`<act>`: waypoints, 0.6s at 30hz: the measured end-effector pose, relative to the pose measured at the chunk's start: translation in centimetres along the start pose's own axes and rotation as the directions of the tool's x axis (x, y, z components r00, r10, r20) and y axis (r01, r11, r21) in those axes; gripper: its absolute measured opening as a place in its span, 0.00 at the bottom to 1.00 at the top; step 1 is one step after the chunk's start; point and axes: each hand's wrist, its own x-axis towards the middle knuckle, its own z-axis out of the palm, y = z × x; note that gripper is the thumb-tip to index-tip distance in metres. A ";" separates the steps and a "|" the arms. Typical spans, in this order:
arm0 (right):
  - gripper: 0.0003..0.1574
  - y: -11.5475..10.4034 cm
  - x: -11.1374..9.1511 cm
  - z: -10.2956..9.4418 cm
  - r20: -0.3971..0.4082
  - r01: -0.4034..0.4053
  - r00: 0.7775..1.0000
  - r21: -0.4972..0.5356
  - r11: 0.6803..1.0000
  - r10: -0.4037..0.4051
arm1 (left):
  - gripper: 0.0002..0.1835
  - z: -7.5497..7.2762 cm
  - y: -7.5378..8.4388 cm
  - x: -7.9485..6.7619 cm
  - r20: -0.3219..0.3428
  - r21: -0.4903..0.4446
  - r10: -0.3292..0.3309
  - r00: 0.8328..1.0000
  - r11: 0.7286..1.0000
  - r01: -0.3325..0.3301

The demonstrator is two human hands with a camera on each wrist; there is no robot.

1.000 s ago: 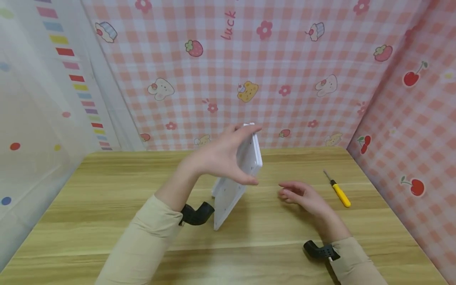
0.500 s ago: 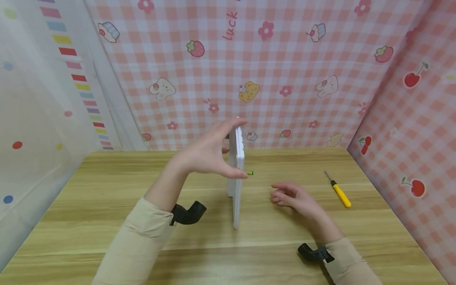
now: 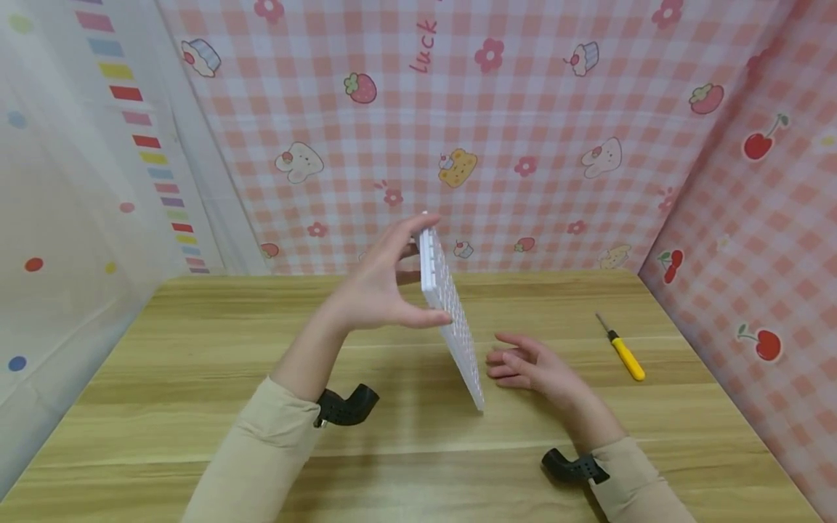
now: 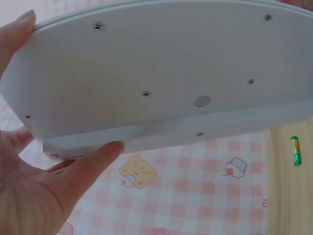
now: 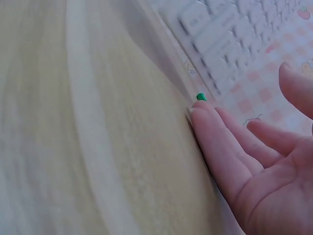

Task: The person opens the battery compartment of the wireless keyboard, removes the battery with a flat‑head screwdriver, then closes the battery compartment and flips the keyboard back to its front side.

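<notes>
My left hand (image 3: 375, 294) grips a slim white keyboard (image 3: 451, 319) by its far end, thumb on one edge and fingers on the other. The keyboard is tilted up on its long side, keys toward the right. Its plain underside (image 4: 171, 63) with several small screws fills the left wrist view. Close to the keyboard's near end, my right hand (image 3: 532, 370) has loosely extended fingers and holds nothing. A small green and yellow battery (image 4: 296, 151) lies on the table; the head view does not show it. Only its green end shows in the right wrist view, beyond the fingertips.
On the right side of the wooden table (image 3: 196, 407) lies a screwdriver (image 3: 626, 356) with a yellow handle. Pink checked cloth (image 3: 392, 131) hangs behind and at the right, with a pale curtain (image 3: 78, 218) on the left.
The left hand has turned the keyboard, so its keys rather than its underside face right, and its near end has swung right. My right hand has shifted slightly left, its fingers loosening.
</notes>
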 end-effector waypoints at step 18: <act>0.41 0.4 -0.2 0.1 0.032 -0.024 0.999 0.033 0.999 0.023 | 0.61 0.2 -2.6 -2.0 -0.063 -0.130 0.036 0.997 0.991 -0.044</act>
